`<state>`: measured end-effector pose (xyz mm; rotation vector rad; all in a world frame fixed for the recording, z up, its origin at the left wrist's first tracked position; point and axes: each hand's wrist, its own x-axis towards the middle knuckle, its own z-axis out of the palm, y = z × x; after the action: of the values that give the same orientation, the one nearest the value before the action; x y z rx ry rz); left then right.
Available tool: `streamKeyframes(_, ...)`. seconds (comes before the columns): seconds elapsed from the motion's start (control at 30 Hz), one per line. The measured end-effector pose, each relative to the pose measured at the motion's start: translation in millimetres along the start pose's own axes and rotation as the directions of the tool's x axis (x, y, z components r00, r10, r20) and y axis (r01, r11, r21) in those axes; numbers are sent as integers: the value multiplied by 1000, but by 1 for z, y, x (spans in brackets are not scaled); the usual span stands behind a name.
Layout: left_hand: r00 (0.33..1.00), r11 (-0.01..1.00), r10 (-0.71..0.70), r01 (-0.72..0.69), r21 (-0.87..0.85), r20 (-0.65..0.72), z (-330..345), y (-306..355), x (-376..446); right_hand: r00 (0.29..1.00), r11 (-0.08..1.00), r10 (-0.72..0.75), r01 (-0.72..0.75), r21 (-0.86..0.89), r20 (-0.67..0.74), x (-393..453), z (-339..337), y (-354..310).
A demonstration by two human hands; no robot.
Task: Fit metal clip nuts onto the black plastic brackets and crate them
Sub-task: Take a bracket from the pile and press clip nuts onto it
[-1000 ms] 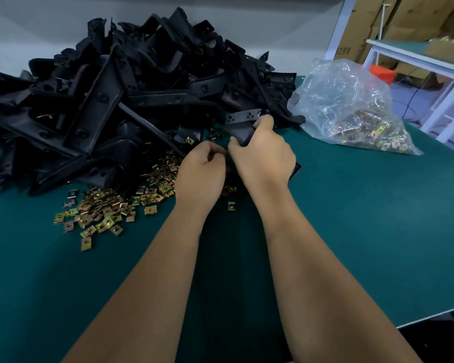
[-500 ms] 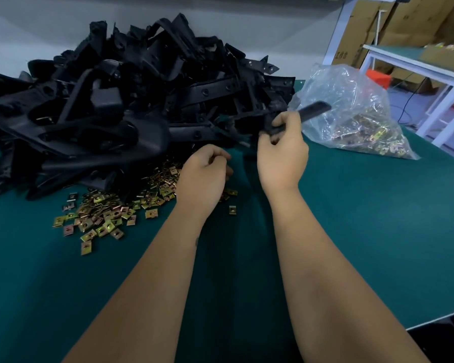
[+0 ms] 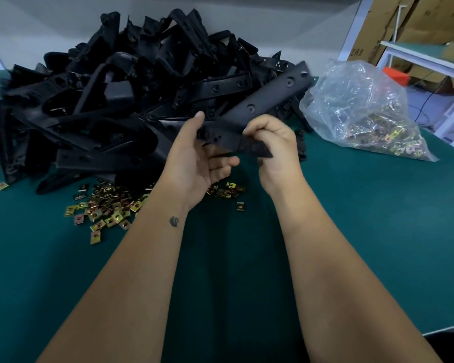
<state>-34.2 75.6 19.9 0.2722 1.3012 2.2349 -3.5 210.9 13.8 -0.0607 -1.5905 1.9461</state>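
Loose clip nuts [image 3: 108, 208] lie on the mat, lower left, nearest the left hand [image 3: 194, 158], which cups the bracket [image 3: 257, 108]. Its long axis rises up-right. The right hand [image 3: 275, 145] pinches its near end.

both forearms reach up from the bottom of the frame, hands meeting near the centre

the left hand [image 3: 194, 158] sits just left of centre, palm turned up and toward the camera, thumb raised, fingers loosely curled under the near end of a black bracket [image 3: 257, 111]. a small dark mark shows on the left wrist. the right hand [image 3: 270, 145] is just right of centre, back to the camera, fingers curled down and pinching the same bracket. both arms are bare and converge upward.
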Motion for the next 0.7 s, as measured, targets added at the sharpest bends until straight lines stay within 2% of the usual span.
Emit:
streamKeyframes(0.07, 1000, 999, 2, -2, 49, 4, -5, 3, -2, 996, 999, 16, -11, -46, 89, -4, 3, -3)
streamKeyframes(0.13, 999, 997, 1, -4, 71, 34, -10, 6, -3, 993, 999, 28, -24, -40, 111, -4, 5, -3)
streamKeyframes(0.2, 997, 999, 27, -24, -44, 72, -15, 9, -4, 994, 996, 87, -86, -26, 69, -3, 6, -3)
streamKeyframes(0.23, 995, 987, 55, -43, -153, 78, -15, 9, -4, 993, 989, 112, -109, -105, 25, -3, 6, -2)
streamKeyframes(0.27, 994, 964, 88, -67, -258, 71, -15, 8, -4, 995, 957, 101, -98, -275, -2, -4, 6, -2)
streamKeyframes(0.3, 992, 939, 117, -92, -331, 56, -14, 5, -2, 998, 860, 65, -51, -508, 9, -5, 5, -1)
streamKeyframes(0.33, 988, 927, 146, -122, -354, 42, -12, 3, -1, 995, 718, 71, -5, -696, 67, -8, 7, 1)
streamKeyframes(0.37, 985, 934, 172, -153, -322, 31, -10, 0, 0, 983, 602, 126, 30, -798, 132, -10, 9, 3)
streamKeyframes(0.43, 980, 957, 200, -198, -214, -13, -8, -4, 3, 937, 461, 252, 102, -882, 240, -15, 14, 5)
streamKeyframes(0.5, 979, 957, 196, -203, -206, -55, -9, -5, 6, 917, 365, 276, 179, -914, 290, -14, 15, 8)
streamKeyframes(0.6, 973, 941, 203, -226, -254, -112, -14, -2, 13, 924, 447, 256, 147, -882, 284, -11, 12, 9)
streamKeyframes(0.7, 942, 913, 230, -296, -281, -244, -24, 2, 21, 936, 500, 217, 137, -855, 276, -11, 9, 11)
